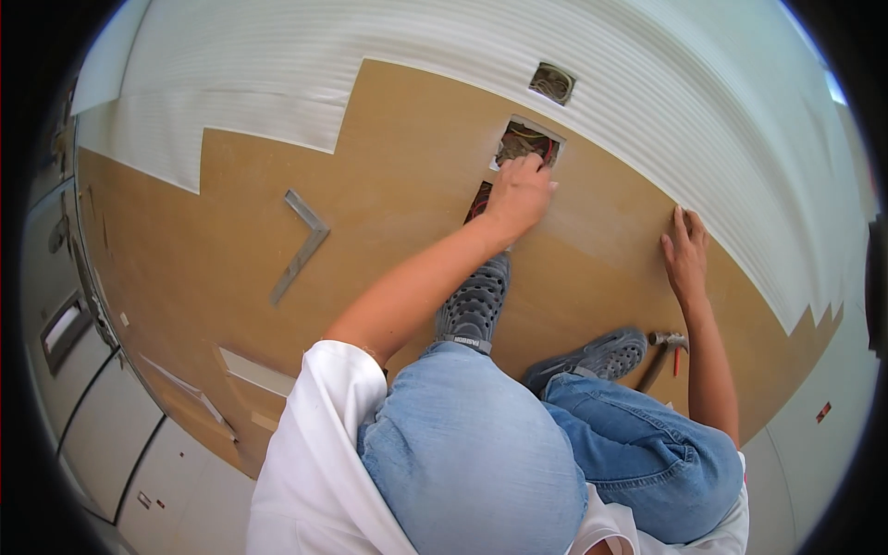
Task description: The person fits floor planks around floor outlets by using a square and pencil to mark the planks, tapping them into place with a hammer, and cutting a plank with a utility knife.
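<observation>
While kneeling on the brown floor boards [388,194], busy right at the floor hole [529,141], the square one with red and other wires inside.

Looks like fitting the board edge round that hole, and only partway done, judging by the white ribbed sheet [462,55] lying bare beyond the hole.

Left hand [518,196] pressed on the near edge of the hole, with its fingers curled up tight. Cannot tell if something small sits inside that fist.

Right hand [684,254] well off to the right of the hole, laid flat on the board with fingers stretched out. Holding nothing, just pushing down by the board's edge.

Grey shoes [474,305] just below the hole, toward the knees. Hammer [664,351] farther down and right of the hole, lying untouched past the right hand. Metal angle ruler [301,242] well to the left of the hole, flat on the boards. Second small hole [552,83] just above the first, out in the white sheet.

For the next move, probably: go slow near the wires and keep fingers out of the hole. Keep the flat hand pressing, so no sliding. Need to reach back for the hammer if any tapping is called for.
</observation>
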`<act>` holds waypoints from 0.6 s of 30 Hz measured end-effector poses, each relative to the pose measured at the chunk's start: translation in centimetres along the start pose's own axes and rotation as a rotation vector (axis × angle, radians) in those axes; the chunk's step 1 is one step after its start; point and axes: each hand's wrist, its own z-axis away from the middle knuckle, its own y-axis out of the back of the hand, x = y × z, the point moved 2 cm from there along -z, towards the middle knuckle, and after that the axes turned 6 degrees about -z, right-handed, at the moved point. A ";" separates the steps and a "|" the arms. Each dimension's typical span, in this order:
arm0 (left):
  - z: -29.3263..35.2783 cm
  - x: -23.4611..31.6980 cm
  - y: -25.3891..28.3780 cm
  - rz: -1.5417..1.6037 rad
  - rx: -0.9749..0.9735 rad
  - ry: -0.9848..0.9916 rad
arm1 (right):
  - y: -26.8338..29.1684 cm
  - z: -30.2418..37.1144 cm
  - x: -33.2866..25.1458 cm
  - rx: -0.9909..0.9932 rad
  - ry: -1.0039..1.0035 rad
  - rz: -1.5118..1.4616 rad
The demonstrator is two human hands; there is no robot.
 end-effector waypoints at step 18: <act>-3.8 0.7 1.1 0.234 0.074 0.395 | -0.1 -0.1 -0.1 0.004 0.006 0.091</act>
